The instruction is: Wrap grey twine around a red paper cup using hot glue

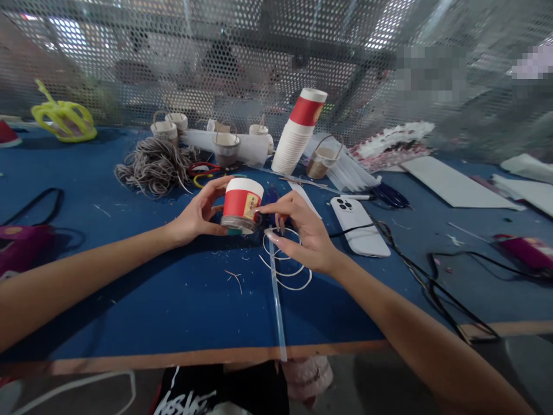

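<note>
Tilted on its side, a red and white paper cup [242,203] has grey cord wound around its lower end. My left hand [202,212] grips it from the left, thumb near the base and fingers behind. The index finger of my right hand [305,233] touches the cup's right side by the cord; its thumb is apart from the fingers, and I cannot make out anything held in it. Below that hand, a translucent glue stick [276,300] points toward the table's front edge, beside loops of thin white cord [298,282].
Behind are a pile of grey cord [155,167], a leaning cup stack [296,138], small handled baskets [324,161] and scissors [205,170]. A white phone [358,225] and black cable [415,265] lie right. A yellow woven basket [64,121] stands far left.
</note>
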A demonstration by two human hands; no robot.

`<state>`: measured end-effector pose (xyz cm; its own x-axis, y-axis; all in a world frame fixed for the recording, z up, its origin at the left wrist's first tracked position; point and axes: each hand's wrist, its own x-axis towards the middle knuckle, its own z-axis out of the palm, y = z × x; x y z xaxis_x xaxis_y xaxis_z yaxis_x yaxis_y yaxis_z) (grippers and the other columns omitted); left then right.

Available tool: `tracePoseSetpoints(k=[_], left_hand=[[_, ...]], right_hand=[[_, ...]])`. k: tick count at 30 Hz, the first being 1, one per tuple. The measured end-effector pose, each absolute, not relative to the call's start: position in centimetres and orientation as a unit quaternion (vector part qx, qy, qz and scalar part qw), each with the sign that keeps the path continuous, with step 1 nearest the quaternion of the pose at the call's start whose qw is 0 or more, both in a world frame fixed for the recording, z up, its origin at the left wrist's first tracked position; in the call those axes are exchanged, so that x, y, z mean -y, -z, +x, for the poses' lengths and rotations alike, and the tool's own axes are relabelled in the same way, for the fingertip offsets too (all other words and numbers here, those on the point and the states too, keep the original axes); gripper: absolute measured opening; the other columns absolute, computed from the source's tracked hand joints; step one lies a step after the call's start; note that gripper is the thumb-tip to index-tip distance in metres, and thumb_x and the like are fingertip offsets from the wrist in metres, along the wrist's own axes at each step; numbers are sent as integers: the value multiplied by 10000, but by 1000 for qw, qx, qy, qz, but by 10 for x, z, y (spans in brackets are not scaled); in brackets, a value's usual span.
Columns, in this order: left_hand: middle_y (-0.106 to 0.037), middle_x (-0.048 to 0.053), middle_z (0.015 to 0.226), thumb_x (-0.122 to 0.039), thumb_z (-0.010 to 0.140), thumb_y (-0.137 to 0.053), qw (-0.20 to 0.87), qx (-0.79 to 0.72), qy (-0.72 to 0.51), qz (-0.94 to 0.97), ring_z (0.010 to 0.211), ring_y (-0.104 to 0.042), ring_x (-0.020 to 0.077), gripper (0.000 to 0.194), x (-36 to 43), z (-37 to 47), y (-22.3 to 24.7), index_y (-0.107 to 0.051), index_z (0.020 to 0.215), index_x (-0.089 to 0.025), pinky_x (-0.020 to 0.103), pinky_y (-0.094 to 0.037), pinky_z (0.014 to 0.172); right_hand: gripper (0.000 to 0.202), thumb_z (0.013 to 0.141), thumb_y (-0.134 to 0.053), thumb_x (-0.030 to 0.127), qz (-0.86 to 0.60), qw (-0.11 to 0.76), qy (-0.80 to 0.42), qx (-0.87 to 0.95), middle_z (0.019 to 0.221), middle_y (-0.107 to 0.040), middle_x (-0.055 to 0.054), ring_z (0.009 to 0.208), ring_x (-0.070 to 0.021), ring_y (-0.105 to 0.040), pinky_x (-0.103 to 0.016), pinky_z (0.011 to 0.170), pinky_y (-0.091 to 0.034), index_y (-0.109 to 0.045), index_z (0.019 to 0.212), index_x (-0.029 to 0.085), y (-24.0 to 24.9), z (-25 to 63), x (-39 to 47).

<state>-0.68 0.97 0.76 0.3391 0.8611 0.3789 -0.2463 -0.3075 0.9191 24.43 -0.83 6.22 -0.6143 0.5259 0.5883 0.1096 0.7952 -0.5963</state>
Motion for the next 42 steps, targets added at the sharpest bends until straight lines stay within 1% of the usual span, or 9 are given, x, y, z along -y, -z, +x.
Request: tracePoseSetpoints(k=[7, 12, 18, 23, 27, 32, 38, 40, 42], left_hand=[[-508, 39, 1450, -189, 518, -937, 520, -259, -518, 628, 1450, -370, 353, 880, -10, -9, -5, -532, 1282, -355, 471, -464, 1081], [-489, 47, 1467, -185, 523, -929, 522, -257, -516, 629, 1457, -355, 354, 874, -9, -7, -8, -525, 1282, -342, 481, -456, 1088], [-524, 44, 1411, -156, 516, -922, 513, -259, -524, 629, 1404, -417, 326, 870, -9, -7, -7, -532, 1273, -333, 467, -443, 1091], [-526, 30, 1380, -145, 510, -920, 507, -263, -533, 625, 1383, -435, 307, 867, -9, -6, -6, -537, 1264, -340, 433, -458, 1065], [-513, 48, 1402, -159, 520, -914, 492, -262, -535, 635, 1396, -414, 324, 859, -9, -6, -6, -528, 1268, -329, 455, -450, 1073], [-486, 63, 1440, -159, 525, -914, 480, -272, -532, 643, 1413, -398, 344, 869, -10, -6, -5, -515, 1278, -325, 478, -454, 1077], [-481, 61, 1428, -144, 509, -911, 483, -281, -531, 637, 1432, -375, 352, 867, -10, -7, -4, -508, 1257, -319, 480, -461, 1084], [-489, 61, 1418, -148, 513, -913, 491, -272, -530, 635, 1433, -381, 345, 863, -11, -6, -4, -493, 1247, -319, 472, -463, 1086], [-498, 64, 1409, -168, 527, -918, 496, -264, -535, 631, 1425, -399, 336, 857, -12, -5, -2, -465, 1239, -318, 471, -463, 1090]], right_hand=[[310, 848, -596, 176, -213, 375, -247, 868, 919, -468, -8, 796, -162, -500, -343, 698, -482, -661, 1107, 332, -64, 244, 10], [280, 858, -595, 211, -212, 372, -258, 866, 928, -468, -10, 803, -166, -506, -358, 708, -482, -641, 1112, 319, -62, 246, 8], [355, 877, -585, 263, -213, 365, -251, 871, 925, -452, -9, 803, -172, -495, -373, 721, -493, -598, 1222, 346, -63, 245, 7], [338, 890, -564, 263, -197, 339, -248, 886, 928, -441, -23, 843, -185, -499, -359, 706, -504, -624, 1216, 330, -64, 243, 9], [333, 880, -580, 230, -223, 344, -262, 874, 938, -435, -14, 793, -167, -497, -357, 693, -508, -630, 1188, 346, -62, 243, 9], [409, 861, -599, 209, -227, 364, -250, 868, 920, -442, -10, 784, -179, -484, -380, 699, -512, -591, 1233, 379, -62, 243, 9], [255, 851, -599, 224, -234, 360, -275, 860, 922, -440, -7, 752, -158, -483, -365, 701, -492, -676, 1079, 310, -62, 242, 10], [202, 840, -612, 216, -241, 385, -305, 837, 908, -457, 1, 734, -144, -482, -353, 704, -478, -681, 1015, 290, -58, 242, 7], [149, 818, -638, 222, -246, 435, -352, 791, 886, -500, 11, 726, -134, -487, -332, 696, -463, -654, 957, 270, -54, 242, 1]])
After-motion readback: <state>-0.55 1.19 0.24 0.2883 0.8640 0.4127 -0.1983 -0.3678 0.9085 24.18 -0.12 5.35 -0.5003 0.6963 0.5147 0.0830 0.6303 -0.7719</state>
